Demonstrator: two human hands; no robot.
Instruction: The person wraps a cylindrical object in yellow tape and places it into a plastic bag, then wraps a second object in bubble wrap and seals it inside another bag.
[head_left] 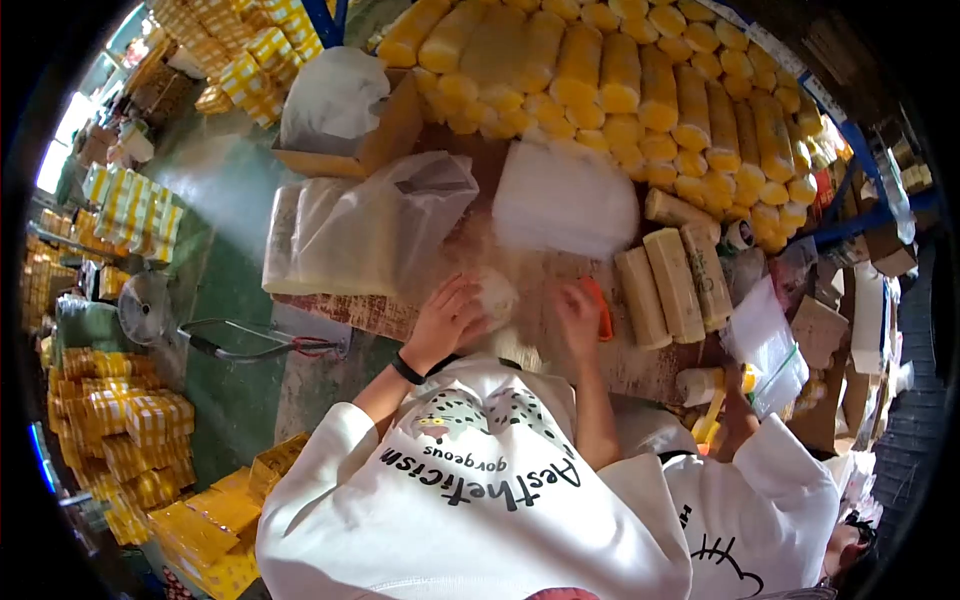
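Observation:
My left hand point(447, 318), with a black band at the wrist, has its fingers curled against the side of a whitish, rounded bundle point(497, 297) at the near edge of the worktable point(470, 245). To the right, my right hand point(576, 318) is over the table, its fingers bent and somewhat blurred. An orange object point(602, 312), long and narrow, sits right along the outer side of that hand, partly covered by it; whether I grip it I cannot tell. Beyond both hands rests a white stack of thin sheets point(565, 200).
Clear plastic covers wrapped pale rolls point(335, 240) on the left. Several beige wrapped packs point(672, 285) lie at right, beside a co-worker's hand point(740, 400). Yellow rolls point(600, 75) are piled behind the table. An open cardboard box point(390, 125) stands at the back left.

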